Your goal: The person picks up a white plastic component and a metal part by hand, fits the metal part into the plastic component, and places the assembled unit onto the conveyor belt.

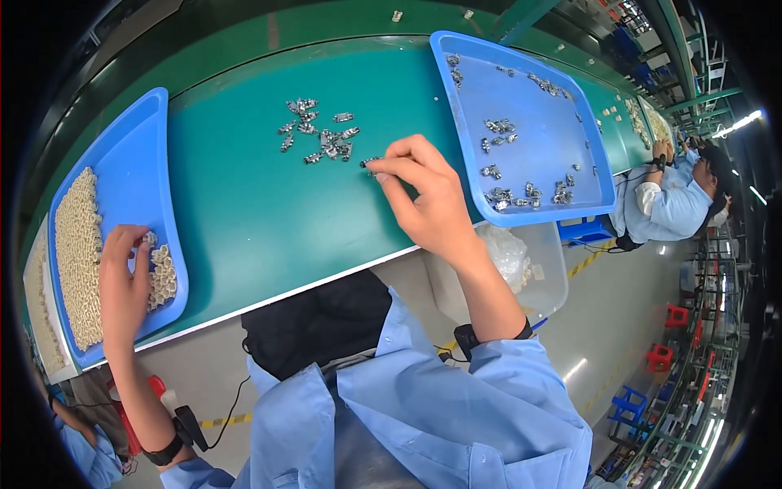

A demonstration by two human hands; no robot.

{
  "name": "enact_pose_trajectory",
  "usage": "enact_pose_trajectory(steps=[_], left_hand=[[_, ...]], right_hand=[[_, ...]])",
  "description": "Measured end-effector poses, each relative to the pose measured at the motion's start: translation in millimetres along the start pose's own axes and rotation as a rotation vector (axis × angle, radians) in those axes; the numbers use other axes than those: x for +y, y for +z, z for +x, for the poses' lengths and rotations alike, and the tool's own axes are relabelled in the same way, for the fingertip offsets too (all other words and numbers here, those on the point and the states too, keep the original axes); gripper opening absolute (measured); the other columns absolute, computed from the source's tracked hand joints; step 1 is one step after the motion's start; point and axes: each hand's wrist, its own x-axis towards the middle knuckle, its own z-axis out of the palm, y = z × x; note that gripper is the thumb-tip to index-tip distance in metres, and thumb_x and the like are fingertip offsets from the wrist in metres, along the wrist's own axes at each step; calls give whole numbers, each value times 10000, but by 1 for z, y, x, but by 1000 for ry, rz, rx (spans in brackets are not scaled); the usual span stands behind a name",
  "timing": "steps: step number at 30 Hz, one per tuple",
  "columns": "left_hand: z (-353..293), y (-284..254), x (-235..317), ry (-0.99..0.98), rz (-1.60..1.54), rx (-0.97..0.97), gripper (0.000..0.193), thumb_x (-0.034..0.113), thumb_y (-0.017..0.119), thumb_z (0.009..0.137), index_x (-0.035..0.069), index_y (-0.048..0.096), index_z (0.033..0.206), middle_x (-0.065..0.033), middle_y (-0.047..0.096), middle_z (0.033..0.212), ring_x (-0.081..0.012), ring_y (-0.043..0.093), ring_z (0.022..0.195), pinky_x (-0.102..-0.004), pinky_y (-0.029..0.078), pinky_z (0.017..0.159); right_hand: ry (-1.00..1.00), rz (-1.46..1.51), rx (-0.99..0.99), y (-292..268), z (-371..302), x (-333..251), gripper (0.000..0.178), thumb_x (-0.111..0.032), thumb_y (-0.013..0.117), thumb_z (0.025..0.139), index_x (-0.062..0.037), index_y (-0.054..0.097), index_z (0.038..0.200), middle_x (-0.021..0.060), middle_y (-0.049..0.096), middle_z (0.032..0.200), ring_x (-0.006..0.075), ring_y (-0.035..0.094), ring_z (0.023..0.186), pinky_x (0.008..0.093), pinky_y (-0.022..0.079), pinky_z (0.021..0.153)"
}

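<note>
My left hand is over the left blue tray, thumb and fingertips pinched around a small pale part. Under and beside it lie many small cream-coloured parts, in a dense layer on the left and a loose heap at the near right corner. Above the green work surface, my right hand pinches a small silvery metal part between thumb and index finger. Just left of those fingertips is a loose cluster of similar metal parts. Fine details of the held parts are too small to make out.
A second blue tray on the right carries scattered groups of metal parts. Below it stands a translucent bin with a plastic bag inside. A green conveyor runs behind. Another person sits farther right; part of someone shows lower left.
</note>
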Motion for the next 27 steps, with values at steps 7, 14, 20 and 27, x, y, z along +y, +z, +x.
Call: enact_pose_trajectory(steps=[7, 14, 20, 27], left_hand=[[-8, -1, 27, -1, -103, 333, 191, -56, 576, 925, -50, 670, 1091, -162, 715, 1039, -270, 677, 912, -341, 524, 859], [-16, 40, 102, 354, -387, 520, 279, -126, 601, 750, -89, 672, 1017, -177, 698, 881, -274, 679, 776, -360, 549, 751], [-17, 72, 131, 393, -403, 538, 235, -75, 650, 832, -115, 670, 1063, -193, 691, 861, -307, 675, 741, -371, 548, 677], [-18, 79, 135, 501, -295, 584, 366, -16, 698, 900, -101, 611, 1244, -205, 712, 875, -320, 688, 741, -380, 557, 632]], right_hand=[[96, 538, 22, 12, 2, -17, 169, 79, 697, 901, 42, 759, 1054, 147, 700, 1061, 214, 658, 1005, 336, 526, 849], [44, 956, 11, 38, 3, -65, 166, 89, 716, 890, 61, 735, 1052, 197, 695, 1065, 232, 652, 1005, 355, 529, 870], [7, 907, -46, 55, 2, -75, 233, 96, 764, 849, 44, 694, 1066, 172, 696, 1021, 216, 662, 931, 357, 538, 813], [-57, 855, -42, 46, 2, -83, 246, 76, 806, 828, 22, 669, 1025, 140, 695, 946, 216, 664, 800, 361, 514, 724]])
